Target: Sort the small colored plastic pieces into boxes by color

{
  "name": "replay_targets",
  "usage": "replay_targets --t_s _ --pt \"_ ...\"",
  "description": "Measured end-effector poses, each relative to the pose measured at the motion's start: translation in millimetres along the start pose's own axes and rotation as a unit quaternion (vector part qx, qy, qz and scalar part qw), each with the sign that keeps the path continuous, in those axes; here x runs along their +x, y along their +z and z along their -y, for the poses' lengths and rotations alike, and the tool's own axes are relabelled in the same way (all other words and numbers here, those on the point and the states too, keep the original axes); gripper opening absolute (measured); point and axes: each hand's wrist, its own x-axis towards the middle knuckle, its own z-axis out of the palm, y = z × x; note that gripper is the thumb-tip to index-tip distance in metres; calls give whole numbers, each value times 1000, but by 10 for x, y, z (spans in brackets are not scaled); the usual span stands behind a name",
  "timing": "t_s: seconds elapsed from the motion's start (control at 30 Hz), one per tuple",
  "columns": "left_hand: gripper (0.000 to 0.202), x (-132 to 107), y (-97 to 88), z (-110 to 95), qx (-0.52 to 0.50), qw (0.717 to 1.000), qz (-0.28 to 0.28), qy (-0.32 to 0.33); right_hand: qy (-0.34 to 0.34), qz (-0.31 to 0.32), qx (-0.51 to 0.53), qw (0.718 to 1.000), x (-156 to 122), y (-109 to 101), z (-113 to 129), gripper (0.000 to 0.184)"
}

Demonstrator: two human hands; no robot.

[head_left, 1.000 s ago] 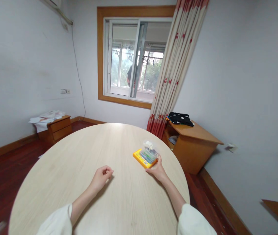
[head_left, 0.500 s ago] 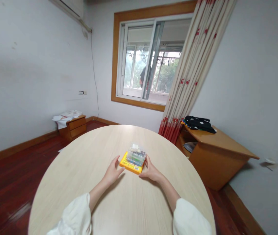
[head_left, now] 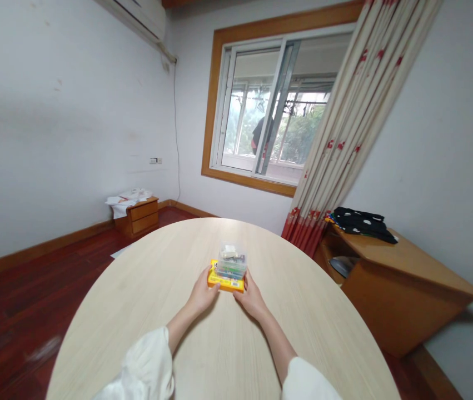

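Just below the middle of the frame, on the pale round surface (head_left: 203, 355): a yellow box (head_left: 224, 285), low and flat, with clear plastic cases (head_left: 231, 270) piled on top. Hard to tell how many. At the top of the pile, a whitish item (head_left: 229, 251), too small to name.

Likely light overall. Probably stiff in the yellow box, like firm card, and smooth, perhaps slippery, where plastic meets the glossy cover. Possibly brittle at the thin clear walls, so better not squeezed there. Not visibly strapped together, hence apt to slide if tipped. Best taken low, by the opposite sides of the yellow box, with even pressure and the stack kept level.

Held in just that way between both hands: the left hand (head_left: 204, 293) closed on the left side, the right hand (head_left: 254, 297) on the right side, thumbs near the front corners.

Farther out, at the left of the frame, a small drawer cabinet (head_left: 142, 215) under loose papers (head_left: 122, 201). At the right, a wooden desk (head_left: 403, 297) under a spotted black cloth (head_left: 363, 222). At the upper right of centre, a patterned curtain (head_left: 353, 133) beside a window (head_left: 244, 111).
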Motion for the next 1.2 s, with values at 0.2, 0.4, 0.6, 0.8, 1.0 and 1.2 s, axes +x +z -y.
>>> replay_targets --t_s 0.2,0.4,0.6,0.8,1.0,1.2 --pt "51 182 97 -9 -14 1000 -5 1 48 -39 -73 995 97 42 -25 79" --pt "47 301 85 69 -55 998 11 7 48 -32 12 998 150 59 -98 99" --pt "41 346 49 155 -66 998 -16 -3 6 -164 -27 986 243 -79 30 82" --pt "60 272 65 97 25 994 15 105 -154 -160 -193 956 588 -66 310 55" --pt "43 267 34 94 28 996 14 86 -159 -98 -308 933 780 71 336 39" --pt "38 264 50 60 33 996 -3 79 -159 -87 -368 912 738 39 390 29"
